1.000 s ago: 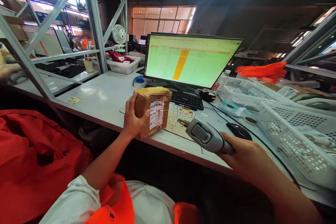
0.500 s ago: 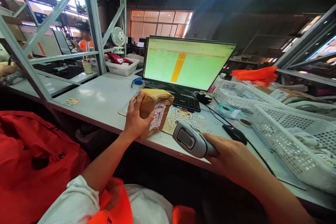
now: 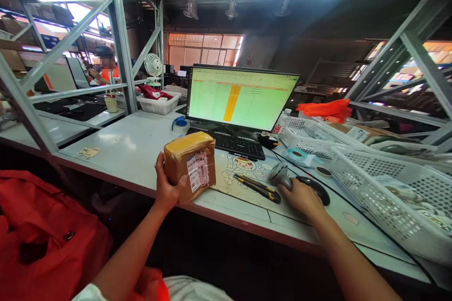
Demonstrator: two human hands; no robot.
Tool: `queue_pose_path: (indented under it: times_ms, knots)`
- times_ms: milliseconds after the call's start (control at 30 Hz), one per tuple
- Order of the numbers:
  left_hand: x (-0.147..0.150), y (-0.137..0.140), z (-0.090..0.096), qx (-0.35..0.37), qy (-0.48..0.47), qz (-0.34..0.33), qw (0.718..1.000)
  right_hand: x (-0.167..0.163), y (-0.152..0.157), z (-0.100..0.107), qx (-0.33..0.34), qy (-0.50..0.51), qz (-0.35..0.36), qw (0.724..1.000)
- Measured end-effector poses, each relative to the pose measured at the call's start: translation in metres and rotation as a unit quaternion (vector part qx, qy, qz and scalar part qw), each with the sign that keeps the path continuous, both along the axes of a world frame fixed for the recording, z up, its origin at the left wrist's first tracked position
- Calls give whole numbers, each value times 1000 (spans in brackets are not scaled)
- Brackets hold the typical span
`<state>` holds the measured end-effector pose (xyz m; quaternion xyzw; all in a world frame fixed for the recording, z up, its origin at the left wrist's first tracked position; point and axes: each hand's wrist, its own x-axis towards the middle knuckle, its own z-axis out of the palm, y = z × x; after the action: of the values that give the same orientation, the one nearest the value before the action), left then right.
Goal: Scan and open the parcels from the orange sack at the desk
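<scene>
My left hand (image 3: 166,187) grips the left side of a brown cardboard box (image 3: 178,169) with yellowish tape across its top. A white shipping label (image 3: 198,171) with a barcode faces me, and the box rests at the desk's front edge. On the right, my right hand (image 3: 302,197) is closed around the handle of a grey barcode scanner (image 3: 280,176), low over the desk mat beside the black mouse (image 3: 319,190). Two black and yellow utility knives (image 3: 259,188) lie on the mat between box and scanner.
Behind the box stand a black keyboard (image 3: 236,145) and a lit monitor (image 3: 243,99). White plastic baskets (image 3: 374,197) line the right side, near tape rolls (image 3: 296,155). Blue tape (image 3: 180,125) sits by the keyboard. Metal shelf posts (image 3: 120,37) rise at the left; a person (image 3: 106,73) sits beyond.
My right hand has lowered the scanner away from the box to the mat near the mouse, uncovering the knives. The box has turned so its label faces me more. The view has tilted up.
</scene>
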<state>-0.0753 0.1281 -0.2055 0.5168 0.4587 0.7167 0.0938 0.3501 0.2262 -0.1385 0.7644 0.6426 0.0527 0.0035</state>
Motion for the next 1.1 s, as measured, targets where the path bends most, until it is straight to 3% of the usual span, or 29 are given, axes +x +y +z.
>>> queue_pose_path:
  times_ms: [67, 133, 233, 300, 367, 467, 633, 800, 933, 1033, 1100]
  knots:
    - [7, -3, -12, 11, 30, 16, 999, 3, 7, 1, -17, 8, -1, 1000]
    - [11, -5, -21, 26, 52, 29, 998, -4, 17, 14, 6, 17, -1, 1000]
    - [13, -6, -28, 51, 58, 38, 996, -33, 47, 36, 85, 31, 36, 995]
    - [12, -4, -28, 60, 59, 43, 996, -59, 76, 40, 61, 45, 85, 993]
    - [11, -3, -29, 60, 63, 46, 995, -83, 104, 34, 17, 56, 113, 992]
    - [11, -3, -31, 57, 66, 47, 995, -106, 138, 18, -20, 57, 99, 993]
    - [11, -3, -36, 43, 56, 57, 996, -110, 167, 5, -66, 46, 61, 995]
    - [16, -8, -36, 17, 29, 36, 999, -108, 178, 9, -78, 40, 79, 993]
    - [16, -23, -40, -114, 16, -6, 993, -117, 174, 21, -94, 25, 100, 990]
    - [2, -29, -32, -201, 43, -36, 978, -120, 149, 30, -111, 20, 151, 982]
    - [-15, -29, -12, -208, 69, -62, 974, -115, 118, 30, -124, 21, 198, 972]
